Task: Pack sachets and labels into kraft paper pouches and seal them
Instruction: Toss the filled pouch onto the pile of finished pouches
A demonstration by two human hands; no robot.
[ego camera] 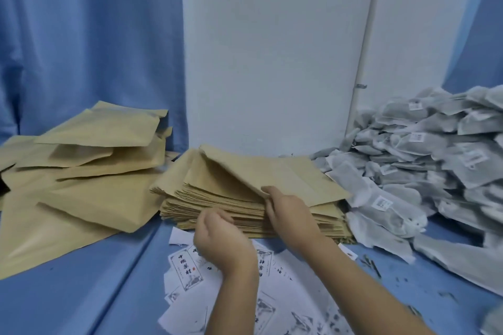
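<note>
A thick stack of flat kraft pouches lies in the middle of the blue-covered table. My right hand pinches the near edge of the top pouch and lifts it off the stack. My left hand hovers in front of the stack with its fingers loosely curled and holds nothing. White printed labels lie scattered on the cloth under my forearms. A heap of grey mesh sachets with small white tags rises on the right.
Filled, puffy kraft pouches are piled on the left. A white wall panel stands behind the stack, with blue curtain to its left. Small dark crumbs dot the cloth at right.
</note>
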